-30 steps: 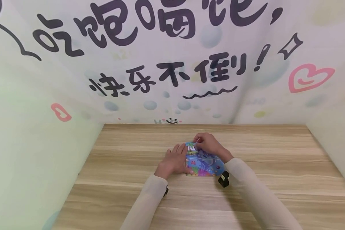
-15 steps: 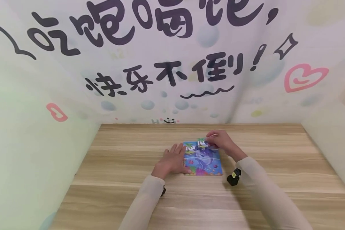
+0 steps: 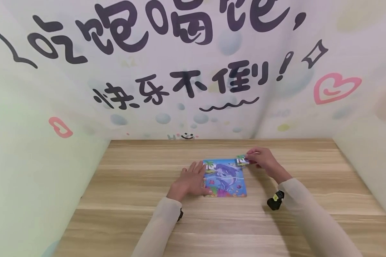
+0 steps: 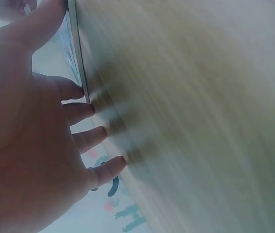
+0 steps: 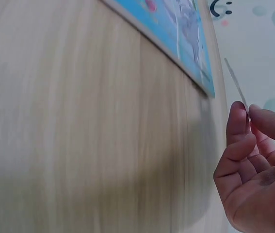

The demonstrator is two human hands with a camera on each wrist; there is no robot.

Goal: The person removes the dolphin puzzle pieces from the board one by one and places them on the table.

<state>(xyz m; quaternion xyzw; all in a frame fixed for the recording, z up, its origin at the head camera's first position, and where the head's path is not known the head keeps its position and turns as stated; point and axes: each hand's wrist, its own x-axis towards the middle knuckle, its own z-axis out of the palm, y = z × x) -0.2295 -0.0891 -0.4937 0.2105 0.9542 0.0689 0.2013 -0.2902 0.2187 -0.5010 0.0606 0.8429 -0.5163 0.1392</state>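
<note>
A square picture board with a purple dolphin, blue sea and a palm tree at its upper left lies flat on the wooden table. My left hand rests along its left side, fingers spread and straight, thumb over the lower left corner. In the left wrist view the fingertips reach down by the board's edge. Thumb and fingers of my right hand pinch a small thin card printed with a palm tree. It overlaps the board's upper right corner in the head view; the right wrist view shows the card edge-on, above the table.
The wood-grain table meets a white printed wall at the back, and side walls rise left and right. A small black device is at the right wrist.
My right hand has moved from the board's upper middle rightward to its upper right corner, carrying the palm tree card. My left hand has stayed at the board's left side.
</note>
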